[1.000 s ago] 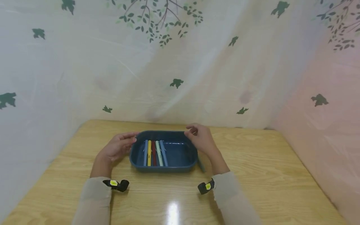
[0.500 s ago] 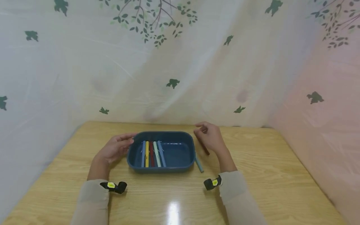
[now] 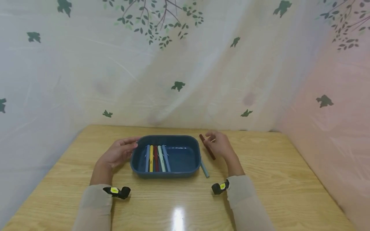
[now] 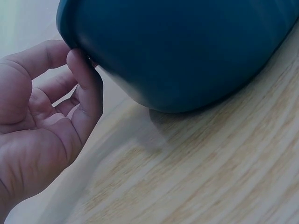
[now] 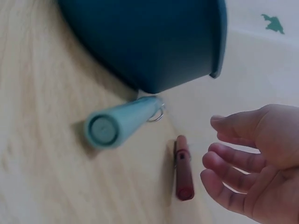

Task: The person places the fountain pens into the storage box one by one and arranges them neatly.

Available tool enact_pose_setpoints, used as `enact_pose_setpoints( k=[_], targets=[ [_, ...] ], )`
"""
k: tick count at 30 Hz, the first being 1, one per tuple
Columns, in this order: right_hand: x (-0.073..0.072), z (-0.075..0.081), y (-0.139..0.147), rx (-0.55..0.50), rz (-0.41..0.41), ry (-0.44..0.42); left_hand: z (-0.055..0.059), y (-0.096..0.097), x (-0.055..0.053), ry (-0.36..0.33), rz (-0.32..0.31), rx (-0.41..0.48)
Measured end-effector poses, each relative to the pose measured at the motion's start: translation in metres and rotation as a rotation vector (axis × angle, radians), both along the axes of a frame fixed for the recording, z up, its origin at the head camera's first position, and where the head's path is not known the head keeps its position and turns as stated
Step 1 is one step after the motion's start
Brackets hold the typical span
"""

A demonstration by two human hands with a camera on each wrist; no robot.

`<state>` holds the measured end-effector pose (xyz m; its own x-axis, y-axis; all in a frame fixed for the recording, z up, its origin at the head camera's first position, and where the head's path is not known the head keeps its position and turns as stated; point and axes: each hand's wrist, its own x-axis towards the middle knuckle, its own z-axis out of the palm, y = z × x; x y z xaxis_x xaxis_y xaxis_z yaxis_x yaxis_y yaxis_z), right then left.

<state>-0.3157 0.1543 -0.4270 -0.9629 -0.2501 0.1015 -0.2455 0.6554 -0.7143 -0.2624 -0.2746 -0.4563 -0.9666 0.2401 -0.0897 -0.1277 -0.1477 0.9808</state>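
A dark blue rounded box (image 3: 185, 160) holds several pens side by side in its left half: blue, yellow, dark red, pale green and blue. My left hand (image 3: 117, 152) pinches the box's rim at its left end, thumb against the wall in the left wrist view. On the table right of the box lies a dark red pen (image 3: 210, 152), capped, with a clip. My right hand (image 3: 221, 146) is right beside it, fingers loosely bent and parted, nothing between them; the right wrist view shows the fingers (image 5: 229, 175) apart from the pen.
A pale teal pen (image 3: 205, 168) with a wire clip lies close against the box's right end, slanting towards the front. The wooden table (image 3: 274, 179) ends at the back against a hanging curtain (image 3: 138, 80) printed with leaves and birds.
My right hand has moved right from the box's corner and released the dark red pen onto the table, drawing slightly away. My left hand has stayed at the rim.
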Motion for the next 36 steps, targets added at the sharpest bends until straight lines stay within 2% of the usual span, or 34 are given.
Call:
enact_pose_setpoints(
  k=[4,14,27,36],
  targets=[
    [-0.003,-0.007,0.001,0.023,0.012,-0.039,0.001,0.000,0.001,0.001,0.003,0.008],
    [-0.006,-0.018,0.001,0.053,0.008,-0.072,0.004,0.002,0.002,0.003,-0.012,0.019],
    [-0.007,-0.028,-0.002,0.102,-0.037,-0.020,0.004,0.002,0.002,-0.015,0.007,0.009],
    [-0.008,-0.029,-0.002,0.062,-0.036,-0.040,0.005,0.003,0.004,-0.006,-0.012,0.021]
  ],
)
